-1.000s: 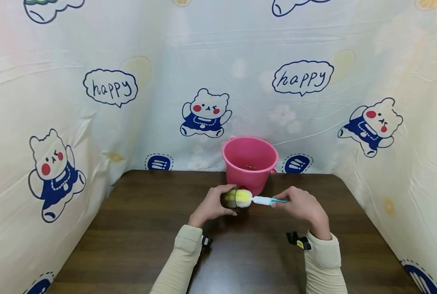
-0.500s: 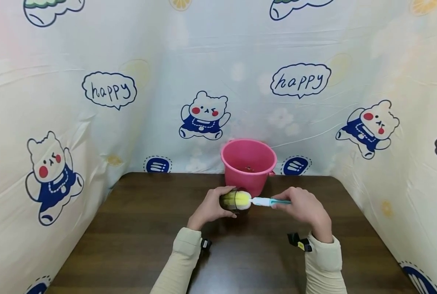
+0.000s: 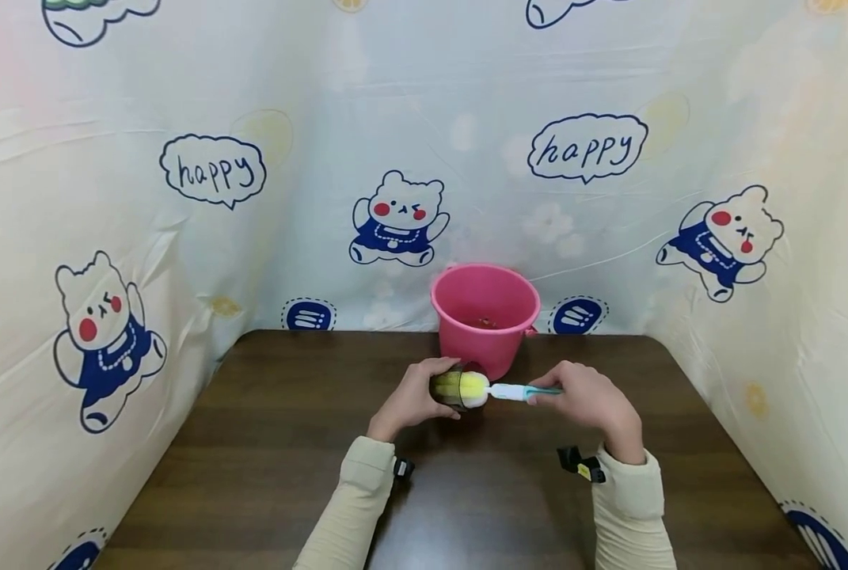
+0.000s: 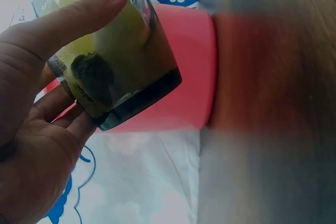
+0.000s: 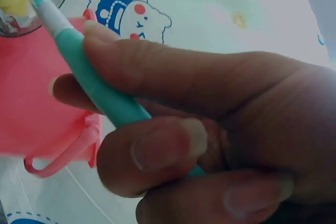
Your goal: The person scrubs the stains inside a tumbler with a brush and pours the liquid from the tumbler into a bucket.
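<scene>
The left hand [image 3: 411, 397] grips a dark transparent glass [image 3: 446, 388], tipped on its side with its mouth toward the right. In the left wrist view the thumb and fingers of the left hand [image 4: 47, 77] wrap the glass [image 4: 131, 61]. A yellow and white sponge head [image 3: 475, 388] sits inside the glass and shows at its mouth. The right hand [image 3: 593, 400] holds the brush's white and teal handle [image 3: 512, 392]. In the right wrist view thumb and fingers of the right hand [image 5: 194, 114] pinch the teal handle [image 5: 89, 74].
A pink bucket [image 3: 488, 348] stands at the table's back edge, just behind the glass, with small bits at its bottom. The brown wooden table [image 3: 288, 443] reaches to a printed curtain [image 3: 309, 198] at the back and both sides.
The head view has shifted slightly. Both hands keep their holds, and the brush and glass show only a very small movement.
</scene>
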`<action>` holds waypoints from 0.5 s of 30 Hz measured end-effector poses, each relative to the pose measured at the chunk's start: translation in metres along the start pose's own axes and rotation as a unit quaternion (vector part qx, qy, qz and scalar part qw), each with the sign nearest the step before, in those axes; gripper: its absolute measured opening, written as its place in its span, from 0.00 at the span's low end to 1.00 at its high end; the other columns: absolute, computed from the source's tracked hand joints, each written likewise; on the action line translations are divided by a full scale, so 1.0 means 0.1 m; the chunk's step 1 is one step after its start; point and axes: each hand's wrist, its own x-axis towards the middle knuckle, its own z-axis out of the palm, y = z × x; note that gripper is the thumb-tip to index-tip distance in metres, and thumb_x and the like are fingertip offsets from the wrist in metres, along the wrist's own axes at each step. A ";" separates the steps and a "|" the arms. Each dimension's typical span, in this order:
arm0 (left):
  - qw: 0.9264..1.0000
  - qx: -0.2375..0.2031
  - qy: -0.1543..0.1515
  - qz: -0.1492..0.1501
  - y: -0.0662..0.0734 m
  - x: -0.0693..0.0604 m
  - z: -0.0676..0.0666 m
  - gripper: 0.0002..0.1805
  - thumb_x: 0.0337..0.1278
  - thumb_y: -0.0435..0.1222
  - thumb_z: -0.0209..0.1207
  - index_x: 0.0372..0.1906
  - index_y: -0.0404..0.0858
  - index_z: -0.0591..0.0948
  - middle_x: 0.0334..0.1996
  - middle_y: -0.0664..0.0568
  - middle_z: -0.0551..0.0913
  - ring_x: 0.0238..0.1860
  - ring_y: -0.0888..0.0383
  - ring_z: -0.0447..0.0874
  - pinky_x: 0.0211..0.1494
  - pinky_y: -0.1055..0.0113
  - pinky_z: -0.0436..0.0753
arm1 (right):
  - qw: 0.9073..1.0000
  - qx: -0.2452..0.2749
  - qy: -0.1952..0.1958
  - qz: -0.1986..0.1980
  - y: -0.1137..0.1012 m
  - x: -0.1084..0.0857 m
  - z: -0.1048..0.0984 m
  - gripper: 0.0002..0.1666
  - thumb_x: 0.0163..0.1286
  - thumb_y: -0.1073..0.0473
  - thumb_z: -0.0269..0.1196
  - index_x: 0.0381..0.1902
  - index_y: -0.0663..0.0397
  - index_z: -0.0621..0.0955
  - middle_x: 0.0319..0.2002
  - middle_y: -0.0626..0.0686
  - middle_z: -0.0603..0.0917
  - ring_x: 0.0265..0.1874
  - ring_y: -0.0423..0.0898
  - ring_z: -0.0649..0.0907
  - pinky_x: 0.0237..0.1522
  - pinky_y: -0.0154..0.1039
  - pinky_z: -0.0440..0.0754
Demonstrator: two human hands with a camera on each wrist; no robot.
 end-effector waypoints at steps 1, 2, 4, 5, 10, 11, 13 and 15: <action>1.000 0.000 0.000 0.002 0.01 0.01 0.00 0.47 0.36 0.34 0.83 0.70 0.37 0.76 0.65 0.48 0.80 0.66 0.50 0.77 0.67 0.54 0.79 | 1.000 0.000 0.002 0.000 0.02 0.01 -0.01 0.13 0.66 0.54 0.71 0.46 0.52 0.91 0.31 0.46 0.87 0.23 0.44 0.74 0.25 0.39 0.72; 1.000 0.000 -0.001 0.003 0.02 0.01 0.01 0.48 0.36 0.33 0.83 0.70 0.36 0.76 0.65 0.48 0.80 0.66 0.50 0.76 0.67 0.53 0.78 | 1.000 0.000 0.004 0.002 0.05 0.01 -0.02 0.13 0.67 0.54 0.71 0.46 0.52 0.91 0.31 0.46 0.88 0.23 0.44 0.75 0.25 0.39 0.72; 1.000 -0.001 -0.003 0.001 0.02 0.02 0.01 0.48 0.36 0.33 0.83 0.70 0.35 0.75 0.66 0.47 0.79 0.67 0.49 0.76 0.67 0.52 0.78 | 1.000 -0.001 0.007 0.012 0.07 0.02 -0.01 0.14 0.67 0.53 0.71 0.46 0.52 0.91 0.31 0.46 0.88 0.24 0.45 0.75 0.26 0.39 0.72; 1.000 -0.001 -0.003 0.000 0.02 0.01 0.01 0.48 0.36 0.33 0.83 0.70 0.35 0.75 0.66 0.47 0.79 0.67 0.49 0.76 0.67 0.52 0.78 | 1.000 -0.002 0.007 0.017 0.08 0.03 0.00 0.13 0.67 0.53 0.71 0.46 0.52 0.91 0.31 0.46 0.88 0.24 0.45 0.75 0.27 0.39 0.72; 1.000 0.006 -0.001 -0.005 -0.01 0.00 0.04 0.48 0.36 0.34 0.83 0.70 0.37 0.76 0.66 0.47 0.79 0.67 0.49 0.76 0.68 0.53 0.77 | 1.000 0.002 -0.019 0.013 0.07 0.02 0.02 0.13 0.65 0.53 0.72 0.45 0.53 0.91 0.32 0.48 0.88 0.25 0.44 0.75 0.27 0.39 0.72; 1.000 0.008 -0.001 -0.005 -0.02 0.00 0.04 0.48 0.36 0.34 0.83 0.70 0.38 0.76 0.66 0.47 0.79 0.67 0.49 0.76 0.68 0.53 0.77 | 1.000 0.003 -0.023 0.006 0.06 0.01 0.02 0.14 0.65 0.53 0.72 0.45 0.54 0.91 0.33 0.48 0.88 0.25 0.44 0.75 0.27 0.39 0.73; 1.000 0.008 -0.001 -0.007 -0.03 0.00 0.04 0.48 0.36 0.35 0.83 0.70 0.38 0.76 0.66 0.48 0.79 0.67 0.50 0.76 0.68 0.54 0.77 | 1.000 0.008 -0.023 -0.004 0.07 0.01 0.00 0.13 0.65 0.54 0.72 0.45 0.53 0.91 0.33 0.48 0.89 0.25 0.44 0.76 0.27 0.39 0.74; 1.000 0.006 0.000 -0.008 -0.03 0.01 0.04 0.48 0.36 0.35 0.83 0.70 0.38 0.76 0.66 0.48 0.79 0.67 0.50 0.76 0.68 0.54 0.78 | 1.000 0.011 -0.014 -0.010 0.08 0.01 -0.03 0.13 0.66 0.54 0.71 0.46 0.53 0.91 0.32 0.47 0.88 0.25 0.44 0.75 0.26 0.39 0.73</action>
